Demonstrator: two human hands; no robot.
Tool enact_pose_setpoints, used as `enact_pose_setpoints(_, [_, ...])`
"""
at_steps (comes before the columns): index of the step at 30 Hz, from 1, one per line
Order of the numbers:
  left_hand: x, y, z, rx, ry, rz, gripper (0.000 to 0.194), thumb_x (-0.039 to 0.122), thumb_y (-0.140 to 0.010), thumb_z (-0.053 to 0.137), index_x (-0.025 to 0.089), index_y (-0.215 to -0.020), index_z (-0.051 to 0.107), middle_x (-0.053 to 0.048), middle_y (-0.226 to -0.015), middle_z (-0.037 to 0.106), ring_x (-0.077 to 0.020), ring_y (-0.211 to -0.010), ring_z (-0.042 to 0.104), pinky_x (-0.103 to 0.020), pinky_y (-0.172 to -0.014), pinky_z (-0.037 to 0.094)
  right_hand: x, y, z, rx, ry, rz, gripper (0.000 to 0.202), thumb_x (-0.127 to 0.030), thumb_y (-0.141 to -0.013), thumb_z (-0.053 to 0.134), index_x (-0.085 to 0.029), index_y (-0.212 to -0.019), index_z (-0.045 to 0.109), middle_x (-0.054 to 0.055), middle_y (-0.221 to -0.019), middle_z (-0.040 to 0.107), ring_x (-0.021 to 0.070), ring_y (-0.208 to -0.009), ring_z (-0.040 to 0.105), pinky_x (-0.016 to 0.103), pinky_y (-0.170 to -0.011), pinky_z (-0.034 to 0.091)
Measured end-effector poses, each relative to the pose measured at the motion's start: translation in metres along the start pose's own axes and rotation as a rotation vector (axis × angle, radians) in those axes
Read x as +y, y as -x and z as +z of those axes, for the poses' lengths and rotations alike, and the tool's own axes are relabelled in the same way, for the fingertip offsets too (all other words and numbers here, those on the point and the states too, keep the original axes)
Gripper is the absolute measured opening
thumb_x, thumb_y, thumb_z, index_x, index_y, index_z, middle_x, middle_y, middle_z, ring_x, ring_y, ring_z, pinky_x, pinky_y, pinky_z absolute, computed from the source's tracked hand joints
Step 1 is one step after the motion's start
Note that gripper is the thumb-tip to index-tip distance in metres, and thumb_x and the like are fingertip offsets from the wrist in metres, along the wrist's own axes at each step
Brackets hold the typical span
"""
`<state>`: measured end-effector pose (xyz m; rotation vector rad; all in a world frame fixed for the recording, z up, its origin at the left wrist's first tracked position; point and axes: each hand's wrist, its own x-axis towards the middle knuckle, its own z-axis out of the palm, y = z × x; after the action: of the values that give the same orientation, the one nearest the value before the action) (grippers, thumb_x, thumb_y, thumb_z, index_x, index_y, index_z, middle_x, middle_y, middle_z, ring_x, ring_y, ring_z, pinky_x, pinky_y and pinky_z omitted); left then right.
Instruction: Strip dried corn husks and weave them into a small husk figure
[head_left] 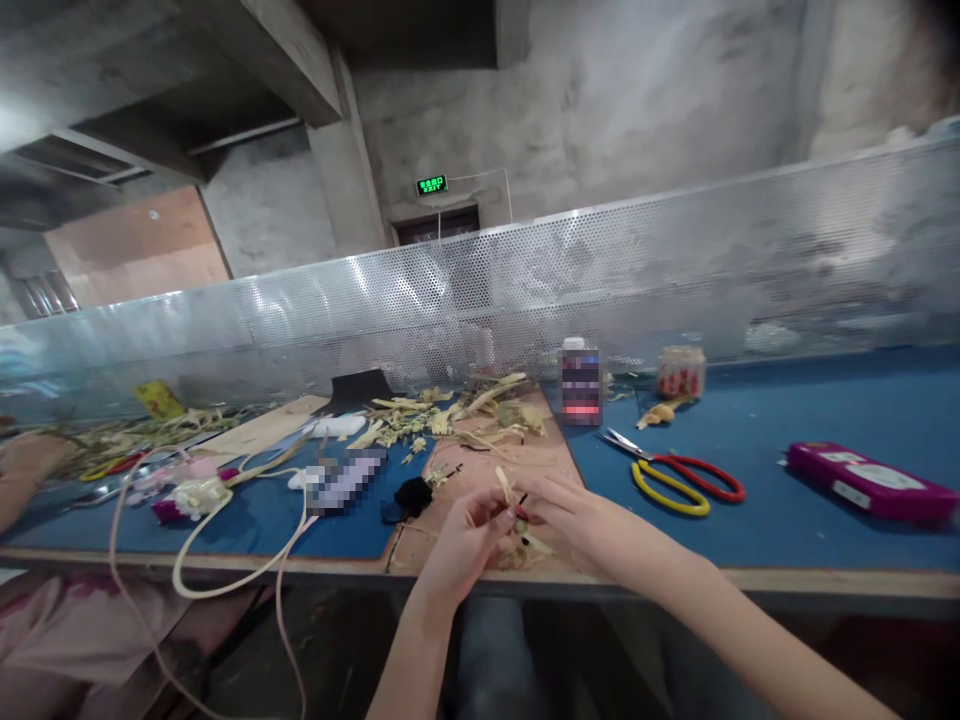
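My left hand [466, 530] and my right hand [566, 508] meet over a tan board near the table's front edge. Between their fingertips is a small pale yellow-green plant piece [505, 486], with something dark and reddish beside it at my right fingers. Both hands have their fingers closed around this piece. More pale scraps lie on the tan board [551, 450] just beyond and beneath the hands. A black fuzzy item [412, 496] sits left of my left hand.
Scissors [675, 480] with red and yellow handles, a magenta box [870, 482] and a jar [681, 372] are on the right. Cables [180, 560] hang over the left edge. Another person's hand [34, 462] is at far left.
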<state>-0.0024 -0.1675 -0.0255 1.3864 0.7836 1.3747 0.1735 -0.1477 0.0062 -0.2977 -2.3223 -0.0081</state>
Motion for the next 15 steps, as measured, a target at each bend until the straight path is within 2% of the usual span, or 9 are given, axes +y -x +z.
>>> enact_pose_setpoints(3, [0.001,0.000,0.001,-0.004,0.019,-0.026,0.023,0.031,-0.066,0.069,0.013,-0.078,0.063,-0.005,-0.072,0.059,-0.0125,-0.067,0.053,-0.022,-0.062,0.043,0.000,-0.001,-0.005,-0.007,0.014,-0.030,0.017,-0.010,-0.079,0.050,-0.021,-0.090,0.059,0.004,-0.091,0.060,0.0164,-0.092,0.057,0.030,-0.083,0.049])
enact_pose_setpoints(5, [0.000,0.000,0.001,0.016,0.037,-0.032,0.022,0.031,-0.065,0.070,0.013,-0.077,0.063,-0.004,-0.070,0.058,-0.0109,-0.063,0.052,-0.021,-0.058,0.041,0.001,0.000,-0.003,-0.016,0.045,-0.031,0.017,-0.009,-0.080,0.049,-0.020,-0.087,0.058,0.004,-0.085,0.059,0.0168,-0.087,0.057,0.030,-0.080,0.050])
enact_pose_setpoints(10, [-0.005,-0.001,-0.002,0.044,0.055,-0.004,0.019,0.030,-0.066,0.069,0.014,-0.076,0.063,-0.002,-0.070,0.058,-0.0087,-0.061,0.050,-0.020,-0.058,0.039,0.004,0.005,0.009,-0.047,0.146,-0.001,0.021,-0.006,-0.080,0.044,-0.018,-0.093,0.056,0.006,-0.086,0.056,0.0189,-0.086,0.053,0.032,-0.077,0.049])
enact_pose_setpoints(15, [-0.008,-0.002,-0.001,0.060,0.043,0.036,0.016,0.027,-0.070,0.066,0.015,-0.078,0.061,-0.001,-0.074,0.056,-0.0081,-0.065,0.049,-0.018,-0.059,0.038,0.006,0.007,0.019,-0.023,0.196,0.017,0.028,0.001,-0.073,0.040,-0.013,-0.096,0.052,0.009,-0.086,0.054,0.0210,-0.086,0.051,0.036,-0.077,0.048])
